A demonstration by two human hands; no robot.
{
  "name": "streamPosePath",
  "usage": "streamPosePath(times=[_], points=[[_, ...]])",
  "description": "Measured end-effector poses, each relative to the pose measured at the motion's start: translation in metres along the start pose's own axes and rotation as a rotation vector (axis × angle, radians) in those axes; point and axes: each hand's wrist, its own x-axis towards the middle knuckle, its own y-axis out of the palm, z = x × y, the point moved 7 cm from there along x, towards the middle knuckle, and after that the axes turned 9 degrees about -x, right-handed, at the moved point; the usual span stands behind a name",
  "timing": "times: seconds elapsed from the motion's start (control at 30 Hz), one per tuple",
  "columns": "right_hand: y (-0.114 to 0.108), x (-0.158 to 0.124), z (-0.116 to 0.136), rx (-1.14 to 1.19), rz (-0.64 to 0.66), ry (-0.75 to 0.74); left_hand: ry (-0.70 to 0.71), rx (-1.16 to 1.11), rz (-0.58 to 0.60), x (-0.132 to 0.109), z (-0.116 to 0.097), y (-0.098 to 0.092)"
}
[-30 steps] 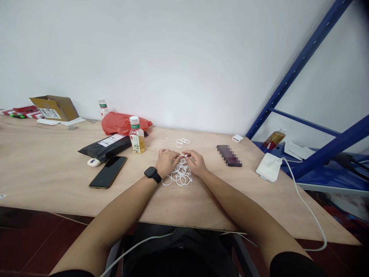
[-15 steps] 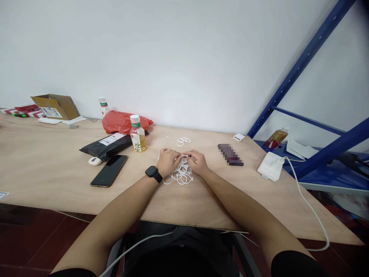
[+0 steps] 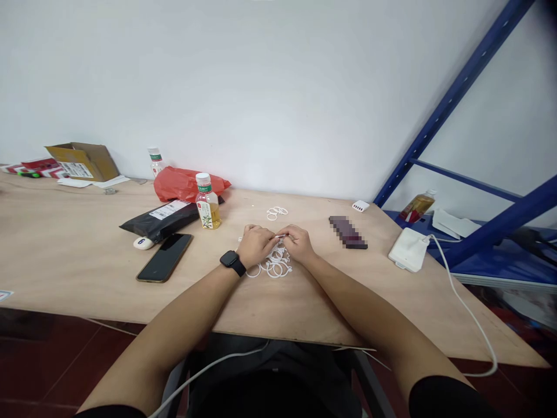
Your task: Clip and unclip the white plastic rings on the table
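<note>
Several white plastic rings lie in a loose pile on the wooden table, partly under my hands. Over the pile's left side is my left hand, a black watch on its wrist, with fingers closed on a small white ring. My right hand pinches the same white ring from the other side, fingertips nearly meeting the left ones. Most of that ring is hidden by the fingers. Beyond my hands a smaller group of white rings lies flat near the wall.
To the left are a phone, a white oval object, a black package, a drink bottle and a red bag. A dark blurred object and a white power strip with its cable lie right.
The held ring has tilted slightly between my fingertips, and less of it shows. Both hands stay in nearly the same place over the pile.
</note>
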Motion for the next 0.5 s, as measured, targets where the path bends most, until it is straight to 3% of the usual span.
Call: streamPosePath(times=[0.17,0.33,0.43,0.5], points=[[0.003,0.003,-0.004,0.044,0.069,-0.002,-0.001,-0.019,0.046,0.000,-0.004,0.004],[0.006,0.004,-0.016,0.131,0.121,0.050,-0.051,-0.058,0.009,0.000,0.001,0.002],[0.007,0.012,-0.038,0.215,0.102,0.128,-0.088,-0.071,-0.049,0.000,0.005,-0.002],[0.007,0.020,-0.060,0.127,0.055,0.208,-0.097,-0.079,-0.067,-0.001,0.007,-0.003]])
